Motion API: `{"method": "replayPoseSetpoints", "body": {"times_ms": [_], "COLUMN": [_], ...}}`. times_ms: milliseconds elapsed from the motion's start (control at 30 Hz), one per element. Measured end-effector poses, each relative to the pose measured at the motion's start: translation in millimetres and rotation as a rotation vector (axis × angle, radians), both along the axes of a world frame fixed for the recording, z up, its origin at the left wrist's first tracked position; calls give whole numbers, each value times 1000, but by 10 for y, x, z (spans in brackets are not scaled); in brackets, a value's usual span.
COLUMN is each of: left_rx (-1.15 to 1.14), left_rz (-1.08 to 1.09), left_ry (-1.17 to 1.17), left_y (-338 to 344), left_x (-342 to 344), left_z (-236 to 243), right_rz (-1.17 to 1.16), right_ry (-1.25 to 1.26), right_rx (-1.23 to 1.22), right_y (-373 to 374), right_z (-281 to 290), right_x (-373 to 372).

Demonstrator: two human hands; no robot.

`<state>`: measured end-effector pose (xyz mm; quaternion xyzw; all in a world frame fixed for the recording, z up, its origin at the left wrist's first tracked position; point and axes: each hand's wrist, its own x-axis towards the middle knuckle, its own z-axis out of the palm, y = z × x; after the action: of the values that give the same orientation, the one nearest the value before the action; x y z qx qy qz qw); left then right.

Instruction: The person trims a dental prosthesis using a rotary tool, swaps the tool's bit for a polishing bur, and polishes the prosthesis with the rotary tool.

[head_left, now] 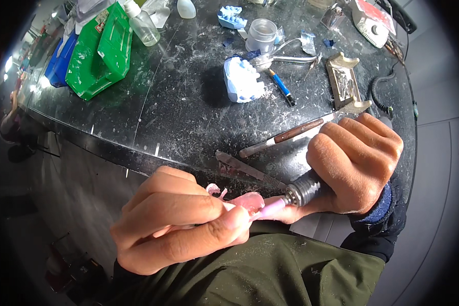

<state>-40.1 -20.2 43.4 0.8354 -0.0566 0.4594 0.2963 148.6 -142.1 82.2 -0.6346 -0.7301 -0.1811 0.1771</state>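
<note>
My left hand (173, 219) pinches a thin pink acrylic denture plate (250, 201) between thumb and fingers, just past the table's front edge. A curled pink end of it sticks out beyond the fingertips; the rest is hidden by them. Wrapped round a black rotary handpiece (309, 188) is my right hand (354, 158), its thumb stretched toward the left hand. The handpiece points left, and its pink grinding stone (273, 208) meets the plate's edge near my left thumb; whether they touch, I cannot tell.
On the dusty black table (183, 102) stand a pale dental cast (241, 81), a blue cast (231, 18) and a clear jar (261, 34). Nearer lie a blue pencil (282, 87), a wooden-handled tool (296, 131) and a flat metal strip (250, 170). A bur tray (335, 76) is right; a green bin (99, 76) left.
</note>
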Motion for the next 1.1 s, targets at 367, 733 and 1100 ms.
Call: {"method": "replayPoseSetpoints", "body": {"times_ms": [367, 733, 1100], "left_rx": [159, -75, -407], "left_rz": [57, 60, -8], "left_ry": [12, -21, 126], "left_y": [23, -39, 0], "left_x": [49, 88, 78], "left_z": [5, 30, 38], "right_rz": [-105, 341, 414], "right_ry": [-115, 91, 37], "right_rx": [-2, 256, 298], "right_y": [-47, 86, 57], "right_z": [77, -57, -111], "right_x": [-46, 90, -2]}}
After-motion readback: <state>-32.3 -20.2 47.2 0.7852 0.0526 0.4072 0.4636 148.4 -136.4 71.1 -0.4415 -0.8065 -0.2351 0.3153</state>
